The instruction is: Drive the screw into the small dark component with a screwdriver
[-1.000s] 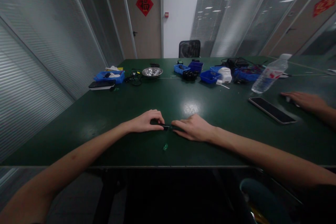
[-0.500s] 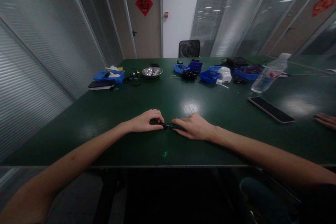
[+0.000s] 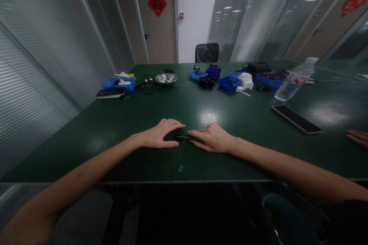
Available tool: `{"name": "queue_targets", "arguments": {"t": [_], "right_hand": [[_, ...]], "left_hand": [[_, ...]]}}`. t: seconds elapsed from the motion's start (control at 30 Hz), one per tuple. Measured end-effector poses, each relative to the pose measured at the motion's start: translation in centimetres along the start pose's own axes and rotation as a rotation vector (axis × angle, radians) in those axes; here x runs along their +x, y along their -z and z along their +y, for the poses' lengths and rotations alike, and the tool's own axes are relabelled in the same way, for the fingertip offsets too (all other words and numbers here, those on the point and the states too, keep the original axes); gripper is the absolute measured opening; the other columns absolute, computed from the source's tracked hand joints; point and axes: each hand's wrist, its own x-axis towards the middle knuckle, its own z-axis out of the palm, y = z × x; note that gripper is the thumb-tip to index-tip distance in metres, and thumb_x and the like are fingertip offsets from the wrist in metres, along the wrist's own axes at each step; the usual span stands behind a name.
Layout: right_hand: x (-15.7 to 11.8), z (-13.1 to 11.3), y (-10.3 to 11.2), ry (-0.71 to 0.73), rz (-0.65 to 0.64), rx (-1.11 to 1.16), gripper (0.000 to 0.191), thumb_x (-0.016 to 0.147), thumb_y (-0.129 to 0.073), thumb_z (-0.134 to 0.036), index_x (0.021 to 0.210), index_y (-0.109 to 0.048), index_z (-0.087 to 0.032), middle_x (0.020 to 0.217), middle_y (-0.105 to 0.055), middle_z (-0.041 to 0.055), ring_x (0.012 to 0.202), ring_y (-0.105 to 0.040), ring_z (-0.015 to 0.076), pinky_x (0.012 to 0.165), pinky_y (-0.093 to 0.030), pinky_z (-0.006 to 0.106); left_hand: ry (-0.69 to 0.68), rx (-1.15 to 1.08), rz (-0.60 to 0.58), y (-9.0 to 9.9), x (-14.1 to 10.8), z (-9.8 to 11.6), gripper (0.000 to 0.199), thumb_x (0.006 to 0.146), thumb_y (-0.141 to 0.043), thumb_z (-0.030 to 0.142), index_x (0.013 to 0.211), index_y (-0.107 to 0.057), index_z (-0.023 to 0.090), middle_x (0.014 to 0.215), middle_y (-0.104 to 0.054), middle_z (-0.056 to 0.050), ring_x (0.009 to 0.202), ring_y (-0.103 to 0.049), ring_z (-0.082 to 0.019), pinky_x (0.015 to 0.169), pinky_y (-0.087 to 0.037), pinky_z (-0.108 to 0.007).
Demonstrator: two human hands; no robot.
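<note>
My right hand (image 3: 213, 138) rests on the dark green table (image 3: 161, 164), its fingers closed round the dark handle of a screwdriver (image 3: 191, 138). The thin metal shaft points left to a small black part (image 3: 178, 138) lying on the table. My left hand (image 3: 161, 134) is around that black part with thumb and fingers apart, holding nothing. What the black part is cannot be made out. A small green shiny spot (image 3: 181, 168) lies on the table nearer the front edge.
A phone (image 3: 296, 119) and a plastic bottle (image 3: 296, 79) are at the right. Another person's hand (image 3: 358, 138) shows at the right edge. Farther back are a metal bowl (image 3: 166, 79), blue trays (image 3: 229, 83), cables, and a dark flat box (image 3: 110, 93) at the left.
My left hand has opened, its fingers and thumb spreading away from the small black part. My right hand has barely moved.
</note>
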Motion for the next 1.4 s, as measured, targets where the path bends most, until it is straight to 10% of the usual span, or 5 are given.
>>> {"name": "queue_targets", "arguments": {"t": [0.23,0.6,1.07,1.4], "right_hand": [[0.1,0.0,0.2,-0.012,-0.027,0.001,0.040,0.111,-0.040,-0.044,0.139,-0.056,-0.019,0.090,-0.076,0.0064,0.062,-0.061,0.0141,0.058,-0.031,0.029],[0.0,0.1,0.0,-0.003,0.000,0.005,0.042,0.111,-0.039,-0.045,0.138,-0.058,-0.019,0.085,-0.075,0.0053,0.057,-0.057,0.0136,0.057,-0.028,0.029],[-0.3,1.2,-0.5,-0.063,0.149,0.230,0.040,0.108,-0.047,-0.047,0.131,-0.063,-0.018,0.090,-0.076,0.0050,0.064,-0.063,0.0138,0.059,-0.038,0.027],[-0.9,6.2,-0.6,-0.606,0.124,0.240,0.043,0.104,-0.051,-0.053,0.127,-0.069,-0.022,0.085,-0.075,0.0048,0.069,-0.066,0.0183,0.067,-0.045,0.029]], "left_hand": [[0.074,-0.019,-0.078,-0.9,-0.4,2.5,0.134,0.070,-0.081,0.075,0.173,-0.008,0.030,0.171,-0.025,-0.015,0.151,-0.026,-0.046,0.121,-0.027,-0.062],[0.122,-0.102,-0.027,-1.1,-0.3,1.8,0.133,0.070,-0.084,0.071,0.172,-0.006,0.036,0.169,-0.030,-0.012,0.153,-0.024,-0.042,0.121,-0.027,-0.059],[0.012,-0.045,0.061,0.2,-0.1,-1.8,0.063,0.081,-0.081,0.061,0.134,-0.070,0.029,0.149,-0.056,-0.011,0.143,-0.044,-0.034,0.117,-0.028,-0.050],[-0.012,-0.099,0.100,0.8,0.0,-2.1,0.032,0.108,-0.051,0.039,0.124,-0.075,0.024,0.138,-0.065,-0.010,0.131,-0.056,-0.025,0.113,-0.038,-0.044]]}}
